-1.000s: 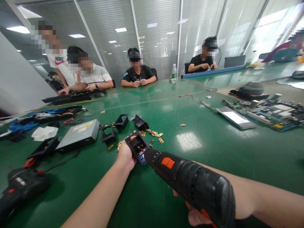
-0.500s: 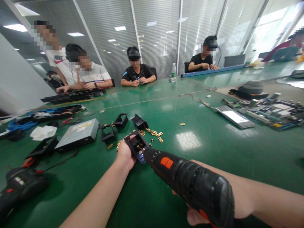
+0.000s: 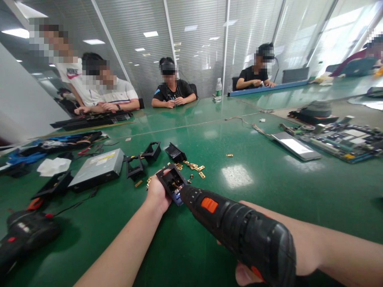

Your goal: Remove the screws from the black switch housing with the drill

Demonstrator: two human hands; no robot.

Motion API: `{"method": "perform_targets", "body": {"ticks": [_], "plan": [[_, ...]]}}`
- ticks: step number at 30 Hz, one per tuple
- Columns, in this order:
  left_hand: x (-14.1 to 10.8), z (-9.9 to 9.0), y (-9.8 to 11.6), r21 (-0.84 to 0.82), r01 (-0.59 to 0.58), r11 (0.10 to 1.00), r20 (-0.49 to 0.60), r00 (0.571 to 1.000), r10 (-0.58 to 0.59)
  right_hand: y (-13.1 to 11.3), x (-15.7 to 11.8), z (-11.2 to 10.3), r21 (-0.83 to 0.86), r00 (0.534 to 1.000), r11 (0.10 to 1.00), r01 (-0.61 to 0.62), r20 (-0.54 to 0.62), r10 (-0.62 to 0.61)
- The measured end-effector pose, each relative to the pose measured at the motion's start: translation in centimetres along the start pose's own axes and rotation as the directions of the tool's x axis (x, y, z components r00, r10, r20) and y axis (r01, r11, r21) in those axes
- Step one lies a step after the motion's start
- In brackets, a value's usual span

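Note:
My left hand (image 3: 158,193) is closed around a small black plastic housing (image 3: 168,178), tilted so its hollow side faces me. Inside it I see metal contacts, lit by a small light. My right hand (image 3: 248,271), partly hidden behind the tool, grips a black cordless drill driver (image 3: 236,227) with an orange switch on top. The driver's bit reaches into the housing; its tip among the contacts is hard to make out. Several small brass plates (image 3: 194,166) and a few screws (image 3: 191,176) lie just beyond the housing.
Black plastic frames (image 3: 135,167) and a silver disc drive (image 3: 97,167) lie to the left. Another power drill (image 3: 30,227) rests at near left. A phone-like slab (image 3: 296,146) and circuit boards (image 3: 350,139) lie right. Across the green table (image 3: 191,131), several people work beside a water bottle (image 3: 218,89).
My hands, the housing and the driver stay almost in place, the bit still inside the housing. Across the table, the hands of the people at left and right have shifted slightly.

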State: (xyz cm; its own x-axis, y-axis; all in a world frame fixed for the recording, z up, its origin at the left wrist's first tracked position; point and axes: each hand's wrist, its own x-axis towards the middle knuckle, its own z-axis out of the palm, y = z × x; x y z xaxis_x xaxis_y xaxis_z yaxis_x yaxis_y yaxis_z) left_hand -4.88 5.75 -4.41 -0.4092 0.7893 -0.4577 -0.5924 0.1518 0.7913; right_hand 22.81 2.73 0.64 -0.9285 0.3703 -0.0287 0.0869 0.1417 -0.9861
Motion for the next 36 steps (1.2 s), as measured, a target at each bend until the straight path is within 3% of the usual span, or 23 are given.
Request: {"method": "perform_targets", "body": {"ticks": [9, 14, 21, 36], "plan": [[-0.4, 0.3, 0.1, 0.033, 0.014, 0.999, 0.01, 1.0, -0.014, 0.0, 0.2, 0.3, -0.01, 1.0, 1.0, -0.001, 0.025, 0.001], [-0.3, 0.3, 0.1, 0.038, 0.007, 0.999, 0.0, 1.0, -0.007, 0.6, 0.8, 0.0, 0.074, 0.99, 0.997, -0.036, 0.136, 0.026], [-0.3, 0.2, 0.1, 0.02, 0.018, 1.0, 0.015, 1.0, -0.018, 1.3, 0.7, -0.1, 0.12, 0.986, 0.99, -0.076, 0.155, 0.057], [-0.2, 0.0, 0.1, -0.021, -0.009, 1.0, 0.007, 1.0, 0.009, 1.7, 0.8, 0.1, 0.08, 0.988, 0.996, 0.038, 0.149, -0.05]]}}
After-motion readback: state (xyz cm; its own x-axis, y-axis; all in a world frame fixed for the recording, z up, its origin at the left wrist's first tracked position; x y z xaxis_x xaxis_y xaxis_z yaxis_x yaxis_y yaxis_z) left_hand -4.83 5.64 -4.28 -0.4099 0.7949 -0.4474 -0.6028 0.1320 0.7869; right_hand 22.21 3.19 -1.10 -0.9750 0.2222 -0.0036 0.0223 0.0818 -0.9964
